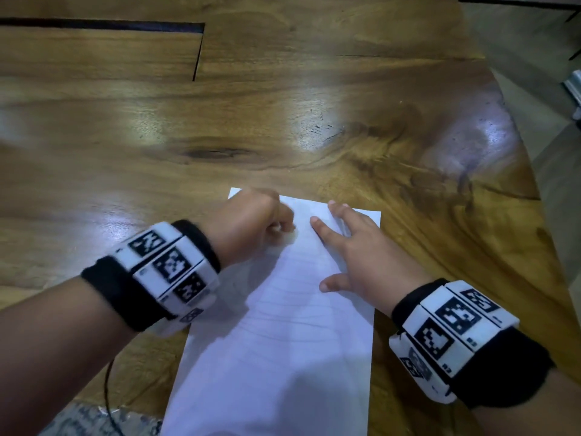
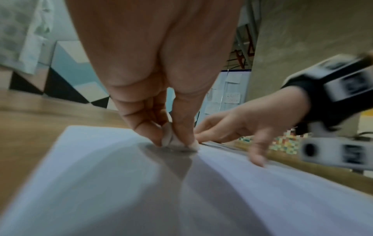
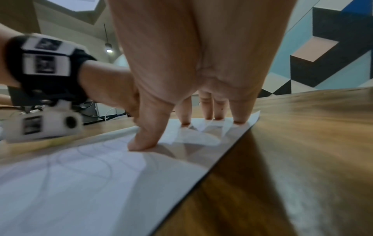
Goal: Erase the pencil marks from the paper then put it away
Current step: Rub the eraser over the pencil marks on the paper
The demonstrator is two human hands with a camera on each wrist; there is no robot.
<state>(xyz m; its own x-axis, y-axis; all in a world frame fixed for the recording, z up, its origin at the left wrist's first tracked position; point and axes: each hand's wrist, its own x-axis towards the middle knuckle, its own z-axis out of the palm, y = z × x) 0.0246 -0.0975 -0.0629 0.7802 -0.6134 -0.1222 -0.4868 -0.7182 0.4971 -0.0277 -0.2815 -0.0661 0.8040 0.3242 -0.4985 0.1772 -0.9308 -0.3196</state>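
Note:
A white sheet of paper (image 1: pixel 283 341) with faint curved pencil lines lies on the wooden table (image 1: pixel 157 136), running from its near edge away from me. My left hand (image 1: pixel 251 221) is near the sheet's far left corner and pinches a small white eraser (image 2: pixel 168 137) between thumb and fingers, its end down on the paper (image 2: pixel 101 183). My right hand (image 1: pixel 349 243) lies on the sheet's far right part with straight spread fingers (image 3: pixel 141 140) pressing the paper (image 3: pixel 70 183) flat. The left hand is blurred.
The table's right edge (image 1: pixel 540 231) curves close to the paper, with grey floor beyond. A dark slot (image 1: pixel 198 51) cuts the tabletop at the far left. A thin black cable (image 1: pixel 108 388) hangs at the near edge by my left forearm.

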